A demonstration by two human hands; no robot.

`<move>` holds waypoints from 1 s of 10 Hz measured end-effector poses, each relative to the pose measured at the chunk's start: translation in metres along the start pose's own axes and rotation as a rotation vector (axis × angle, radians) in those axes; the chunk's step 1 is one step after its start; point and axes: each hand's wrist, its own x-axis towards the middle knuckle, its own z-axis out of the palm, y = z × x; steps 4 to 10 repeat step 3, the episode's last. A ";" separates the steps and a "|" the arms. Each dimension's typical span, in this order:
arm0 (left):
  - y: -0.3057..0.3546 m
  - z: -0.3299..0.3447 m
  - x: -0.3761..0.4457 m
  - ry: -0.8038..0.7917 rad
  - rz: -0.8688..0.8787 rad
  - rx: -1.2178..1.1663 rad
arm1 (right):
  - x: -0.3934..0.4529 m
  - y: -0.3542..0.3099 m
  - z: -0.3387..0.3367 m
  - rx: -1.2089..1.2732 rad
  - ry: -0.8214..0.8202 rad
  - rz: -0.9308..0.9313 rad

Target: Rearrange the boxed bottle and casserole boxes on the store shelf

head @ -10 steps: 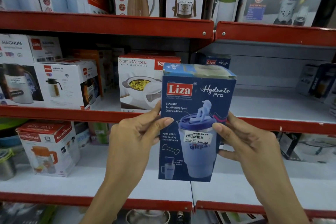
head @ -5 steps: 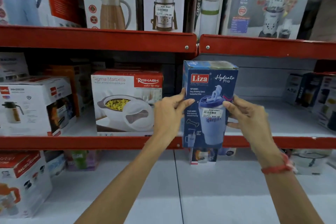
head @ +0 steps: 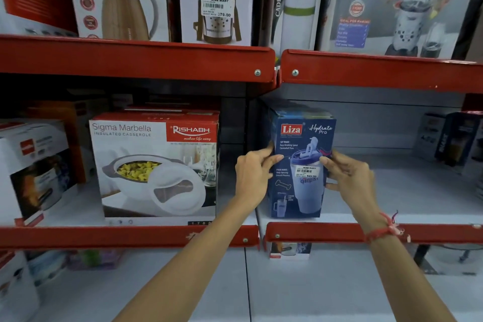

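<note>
A tall blue Liza Hydrate Pro bottle box (head: 303,165) stands upright at the left end of the right-hand middle shelf (head: 418,201), its base just behind the red front lip. My left hand (head: 253,178) grips its left edge with thumb and fingers. My right hand (head: 347,178) holds its right edge, a red thread at the wrist. To its left, across a dark gap, stands the white and red Sigma Marbella casserole box (head: 156,167), with another red-topped box behind it.
A white flask box (head: 34,167) stands left of the casserole box. Dark boxes (head: 454,138) sit at the far right of the middle shelf. Flask, bottle and blender boxes (head: 217,0) line the top shelf. More boxes (head: 290,249) sit on the lower shelf.
Both hands carried the blue bottle box up and forward from in front of me onto the middle shelf. The view moved closer and upward.
</note>
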 end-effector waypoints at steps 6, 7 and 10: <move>0.003 -0.011 -0.016 -0.002 0.034 0.136 | -0.018 -0.013 0.009 -0.482 0.173 -0.196; 0.003 -0.011 -0.016 -0.002 0.034 0.136 | -0.018 -0.013 0.009 -0.482 0.173 -0.196; 0.003 -0.011 -0.016 -0.002 0.034 0.136 | -0.018 -0.013 0.009 -0.482 0.173 -0.196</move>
